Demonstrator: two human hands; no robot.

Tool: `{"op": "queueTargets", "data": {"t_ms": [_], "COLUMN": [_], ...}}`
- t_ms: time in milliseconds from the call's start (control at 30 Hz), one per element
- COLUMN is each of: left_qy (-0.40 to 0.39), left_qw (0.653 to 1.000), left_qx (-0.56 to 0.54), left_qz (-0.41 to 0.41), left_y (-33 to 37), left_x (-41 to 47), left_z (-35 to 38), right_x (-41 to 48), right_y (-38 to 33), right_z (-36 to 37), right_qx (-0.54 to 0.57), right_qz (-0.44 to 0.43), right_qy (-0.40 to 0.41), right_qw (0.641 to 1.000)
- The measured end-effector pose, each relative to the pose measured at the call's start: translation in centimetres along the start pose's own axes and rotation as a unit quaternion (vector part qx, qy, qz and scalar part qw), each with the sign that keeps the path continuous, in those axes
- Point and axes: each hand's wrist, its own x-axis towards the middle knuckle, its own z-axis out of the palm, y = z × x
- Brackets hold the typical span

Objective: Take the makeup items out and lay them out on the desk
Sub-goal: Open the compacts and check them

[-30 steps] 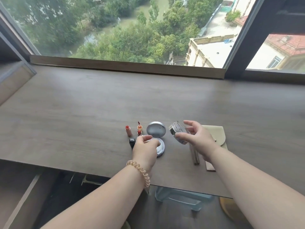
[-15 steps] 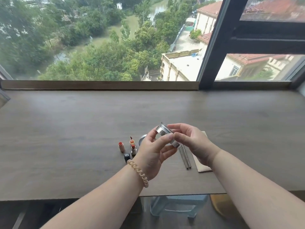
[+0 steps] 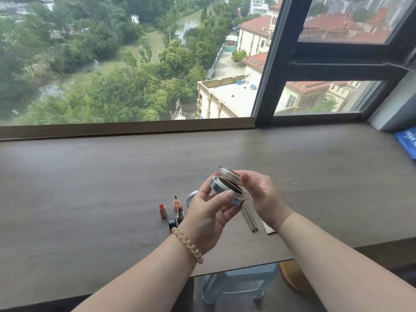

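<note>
1. Stuff around: brown tabletop (image 3: 90,188) under a big window. Left of the hands there's a little cluster: a pink lipstick (image 3: 162,210), a small pot (image 3: 176,202) with an applicator sticking out, a second lipstick (image 3: 180,213) and a black cap (image 3: 172,222). A round silver lid (image 3: 191,198) peeks out from behind the left hand, mostly hidden by it. Two thin pencils (image 3: 250,218) lie side by side under the right hand, with a pouch corner (image 3: 270,230) just beside them. There's a blue thing (image 3: 407,143) at the far right edge, can't tell what it is. A plastic stool (image 3: 236,282) sits below the tabletop's front edge.

2. The round silver compact (image 3: 227,191) is up in the air between both hands, above the pencils and the silver lid, tilted towards the camera. Its clear flap (image 3: 229,173) is lifted open and the inside looks dark.

3. The left hand (image 3: 207,212) grips the compact's left side, fingers (image 3: 201,188) curled behind it and thumb across the front rim. There's a coil hair tie (image 3: 189,244) on that wrist.

4. The right hand (image 3: 263,197) holds the compact's right side, thumb on the flap's edge. The other fingers are curled behind it, mostly hidden.
</note>
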Motion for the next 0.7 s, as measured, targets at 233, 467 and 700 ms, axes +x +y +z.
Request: {"op": "queueTargets", "data": {"t_ms": [233,467,700], "left_qy": [-0.052,-0.009,0.160], "left_qw": [0.998,0.990,0.976], "left_qx": [0.008,0.117,0.134], "left_qz": [-0.020,-0.082,-0.069], "left_y": [0.2,-1.5,-4.7], "left_x": [0.7,1.5,2.2], "left_z": [1.3,3.2,4.1], "right_x": [0.4,1.5,2.5], "right_y": [-1.0,-0.4,1.4], "right_z": [-1.6,-6.0,-10.1], "right_qx": [-0.006,-0.013,0.000], "right_qz": [-0.017,-0.015,0.049], "right_qy": [0.005,0.000,-0.053], "right_qw": [1.000,1.000,0.997]}}
